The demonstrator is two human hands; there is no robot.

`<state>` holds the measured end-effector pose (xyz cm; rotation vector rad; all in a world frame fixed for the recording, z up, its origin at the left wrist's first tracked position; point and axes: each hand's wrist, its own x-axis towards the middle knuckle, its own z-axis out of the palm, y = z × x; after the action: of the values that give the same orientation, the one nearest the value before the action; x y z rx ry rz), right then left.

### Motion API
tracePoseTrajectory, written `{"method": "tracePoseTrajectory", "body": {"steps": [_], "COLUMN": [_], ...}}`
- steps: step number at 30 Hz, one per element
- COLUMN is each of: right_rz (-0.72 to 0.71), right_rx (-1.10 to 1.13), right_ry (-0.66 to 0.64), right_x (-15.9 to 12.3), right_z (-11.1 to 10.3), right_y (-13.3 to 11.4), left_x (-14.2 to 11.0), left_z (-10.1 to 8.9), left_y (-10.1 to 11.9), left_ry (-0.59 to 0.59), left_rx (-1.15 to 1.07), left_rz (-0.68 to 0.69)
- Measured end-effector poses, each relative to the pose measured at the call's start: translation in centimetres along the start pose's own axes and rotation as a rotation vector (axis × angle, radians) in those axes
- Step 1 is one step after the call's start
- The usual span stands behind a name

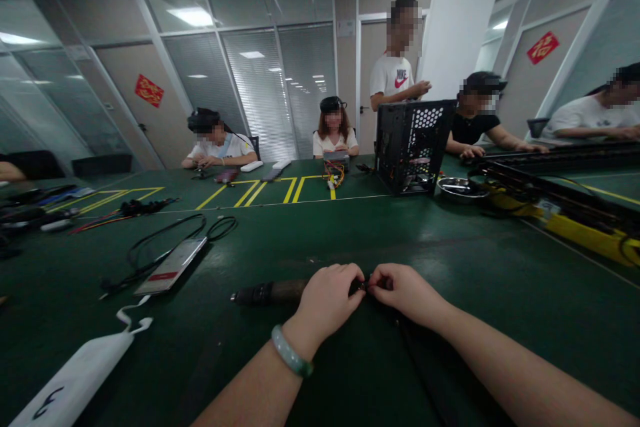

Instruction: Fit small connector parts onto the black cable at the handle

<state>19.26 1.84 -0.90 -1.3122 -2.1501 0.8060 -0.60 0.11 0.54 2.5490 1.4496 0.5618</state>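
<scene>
A dark corded electric screwdriver lies sideways on the green table, its metal tip pointing left. My left hand is closed around its rear end, with a pale green bangle on the wrist. Close against it, my right hand pinches the black cord end at the back of the screwdriver. Fingertips cover most of the joint, so I cannot tell whether the cord is plugged in. From under my right hand the black cord runs down towards the table's near edge.
A phone on a black cable and a white power bank lie at left. Ahead stand a black computer case and a metal bowl. Black parts on a yellow base occupy the right. Several people are around the table.
</scene>
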Motion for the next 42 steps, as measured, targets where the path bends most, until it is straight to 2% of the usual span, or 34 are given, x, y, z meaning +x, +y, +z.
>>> {"method": "tracePoseTrajectory", "body": {"steps": [7, 14, 19, 25, 33, 39, 42], "right_rz": [0.005, 0.032, 0.037, 0.047, 0.035, 0.048, 0.051], "right_rx": [0.040, 0.076, 0.063, 0.072, 0.037, 0.057, 0.050], "right_ry": [0.012, -0.010, -0.006, -0.024, 0.007, -0.018, -0.021], "right_x": [0.04, 0.03, 0.10, 0.03, 0.20, 0.11, 0.08], "right_z": [0.18, 0.05, -0.04, -0.03, 0.16, 0.05, -0.03], "right_y": [0.23, 0.19, 0.09, 0.08, 0.14, 0.21, 0.14], "left_x": [-0.10, -0.06, -0.15, -0.20, -0.03, -0.08, -0.05], "left_z": [0.03, 0.03, -0.17, -0.17, -0.04, -0.10, -0.08], "left_y": [0.03, 0.03, 0.13, 0.13, 0.02, 0.14, 0.16], "left_ry": [0.010, 0.001, -0.006, -0.006, -0.005, 0.011, -0.004], "left_rx": [-0.019, -0.032, -0.035, -0.030, -0.012, -0.008, -0.004], "left_rz": [0.057, -0.019, 0.029, 0.004, 0.059, -0.021, -0.001]}}
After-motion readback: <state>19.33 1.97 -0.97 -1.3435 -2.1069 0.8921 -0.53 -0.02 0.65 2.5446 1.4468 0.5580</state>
